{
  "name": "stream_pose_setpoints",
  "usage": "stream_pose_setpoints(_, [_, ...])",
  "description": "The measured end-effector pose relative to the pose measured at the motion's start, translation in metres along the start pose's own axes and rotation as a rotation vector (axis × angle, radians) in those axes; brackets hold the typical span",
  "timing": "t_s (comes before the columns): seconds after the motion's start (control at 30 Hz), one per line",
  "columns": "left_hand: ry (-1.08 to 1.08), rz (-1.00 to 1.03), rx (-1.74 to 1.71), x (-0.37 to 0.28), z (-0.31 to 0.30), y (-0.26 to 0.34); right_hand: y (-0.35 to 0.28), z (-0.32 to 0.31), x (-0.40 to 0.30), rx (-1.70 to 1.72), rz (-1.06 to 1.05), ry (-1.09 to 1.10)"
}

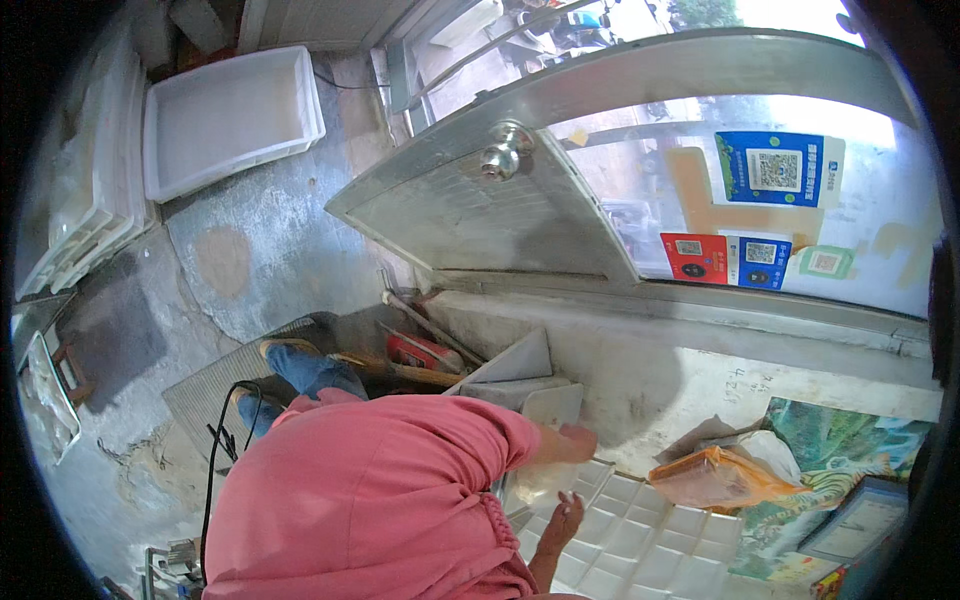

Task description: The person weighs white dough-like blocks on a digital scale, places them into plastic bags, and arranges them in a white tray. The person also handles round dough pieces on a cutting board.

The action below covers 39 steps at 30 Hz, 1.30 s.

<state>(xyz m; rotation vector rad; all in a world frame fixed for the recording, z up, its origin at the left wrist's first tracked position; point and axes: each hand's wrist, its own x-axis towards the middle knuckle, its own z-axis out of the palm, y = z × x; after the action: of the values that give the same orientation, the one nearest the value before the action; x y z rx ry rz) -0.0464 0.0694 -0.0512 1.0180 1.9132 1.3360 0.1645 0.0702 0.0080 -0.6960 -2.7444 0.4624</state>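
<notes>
My left hand (579, 442), partly blurred, reaches out of a pink sleeve beside a pale, translucent sheet-like item (540, 480); whether it grips anything is unclear. Lower down, my right hand (564, 519) is raised over a white compartmented tray (622, 529), with small whitish spots at its curled fingertips. I cannot tell whether those fingers hold something. The tray is divided into many rectangular cells. An orange plastic bag (720, 476) lies just past its far edge, against a white bag (769, 454). My pink shirt covers the lower middle.
A metal-framed glass door (465, 202) with a round knob stands above. Flat boards (517, 356) and a red cylinder (420, 352) lean near the wall. White plastic trays (232, 120) are at upper left. A framed item (855, 521) lies at right. A black cable (208, 480) hangs by my feet.
</notes>
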Motion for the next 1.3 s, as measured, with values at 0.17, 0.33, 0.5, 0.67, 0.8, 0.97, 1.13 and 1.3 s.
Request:
stream_pose_setpoints(0.17, [0.001, 0.065, -0.020, -0.088, -0.060, -0.009, -0.020, 0.012, -0.077, -0.161, 0.027, -0.065])
stream_pose_setpoints(0.33, [0.325, 0.369, 0.153, -0.089, -0.032, -0.014, -0.030, 0.023, -0.138, 0.135, 0.602, 0.254])
stream_pose_setpoints(0.5, [0.221, 0.427, 0.202, -0.077, 0.010, -0.011, 0.091, 0.027, -0.327, -0.147, 0.667, 0.351])
stream_pose_setpoints(0.67, [0.112, 0.578, 0.826, -0.090, -0.017, -0.013, 0.034, 0.061, -0.372, -0.327, 0.773, 0.367])
stream_pose_setpoints(0.8, [0.237, 0.983, 0.539, -0.072, -0.030, -0.019, -0.021, 0.046, -0.333, -0.109, 1.004, 0.638])
stream_pose_setpoints(0.97, [-0.047, 1.176, 0.512, -0.100, 0.000, 0.011, -0.037, 0.060, -0.370, -0.228, 0.949, 0.799])
stream_pose_setpoints(1.13, [-0.651, 1.153, 0.312, -0.204, 0.066, 0.010, -0.063, 0.061, -0.325, -0.243, 0.756, 0.595])
stream_pose_setpoints(1.3, [-0.773, 1.044, 0.291, -0.210, 0.073, 0.019, -0.018, 0.052, -0.276, -0.445, 0.734, 0.265])
